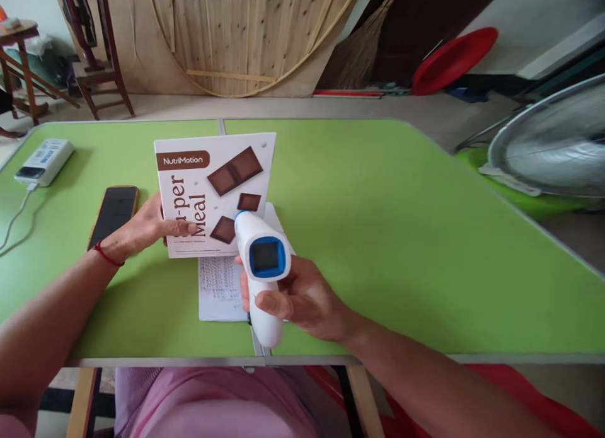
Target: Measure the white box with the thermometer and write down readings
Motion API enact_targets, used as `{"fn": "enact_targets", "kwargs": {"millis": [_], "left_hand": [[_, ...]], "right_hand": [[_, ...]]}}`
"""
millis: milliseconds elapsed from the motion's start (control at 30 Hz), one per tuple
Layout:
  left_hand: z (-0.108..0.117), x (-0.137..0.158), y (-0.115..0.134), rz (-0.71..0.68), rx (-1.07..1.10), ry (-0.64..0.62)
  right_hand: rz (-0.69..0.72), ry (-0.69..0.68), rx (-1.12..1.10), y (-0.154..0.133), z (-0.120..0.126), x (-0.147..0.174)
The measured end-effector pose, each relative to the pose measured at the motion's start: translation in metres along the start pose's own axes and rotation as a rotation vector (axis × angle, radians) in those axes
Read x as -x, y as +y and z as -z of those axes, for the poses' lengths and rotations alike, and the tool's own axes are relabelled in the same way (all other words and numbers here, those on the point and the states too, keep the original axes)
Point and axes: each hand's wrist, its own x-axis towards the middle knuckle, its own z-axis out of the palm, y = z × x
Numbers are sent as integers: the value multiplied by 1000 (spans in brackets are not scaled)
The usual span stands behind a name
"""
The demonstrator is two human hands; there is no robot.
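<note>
My left hand (155, 222) grips the lower left edge of a white box (217, 167), thumb across its front. The box stands upright, printed with brown chocolate pieces and the words NutriMotion and Meal; part of the lettering is under my thumb. In my right hand (302, 293) is a white infrared thermometer (265, 293), held by its handle. Its blue-framed screen faces me and looks dark, and its head overlaps the box's lower right corner in view. I cannot tell whether the two touch. Beneath both lies a sheet of paper (220, 296) with handwriting, partly covered.
A phone (113, 214) in an orange case lies left of the box on the green table (401, 249). Farther left is a white power bank (46, 162) with a cable. Beyond the table's right edge stands a large fan (558, 135); a wooden chair (101, 66) is behind, left.
</note>
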Motion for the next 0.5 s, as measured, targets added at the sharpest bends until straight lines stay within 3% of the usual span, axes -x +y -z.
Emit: {"fn": "enact_targets", "kwargs": {"millis": [167,333,433,500], "left_hand": [[-3,-1,3,-59,8,94],[4,-4,-3,-142,-22,228],[11,-6,-11,-152,-41,294],[15,-7,-16,-150,-46,319]], "right_hand": [[82,73,260,-10,32,0],[143,269,899,4,83,-8],[168,259,1248,19,102,-14],[179,214,1361,27,109,-17]]}}
